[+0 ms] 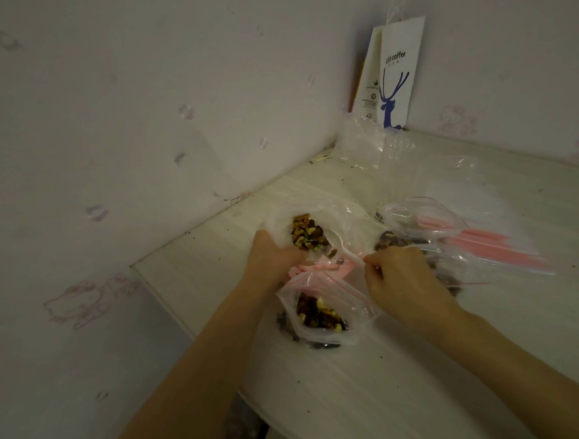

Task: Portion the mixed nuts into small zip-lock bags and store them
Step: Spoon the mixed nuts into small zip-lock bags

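A large clear bag of mixed nuts (306,233) lies open on the white table (401,363). My left hand (271,256) grips its near edge. My right hand (400,278) pinches the handle of a white plastic spoon (343,247) that reaches into that bag. Just below the hands sits a small zip-lock bag (321,313) with a red seal line, open at the top and partly filled with nuts. More nuts in clear plastic (400,240) show behind my right hand.
A stack of empty zip-lock bags with pink strips (489,242) lies to the right. Crumpled clear plastic (367,147) and a white coffee paper bag (393,77) stand in the far corner. Walls close in on the left and back; crumbs dot the table.
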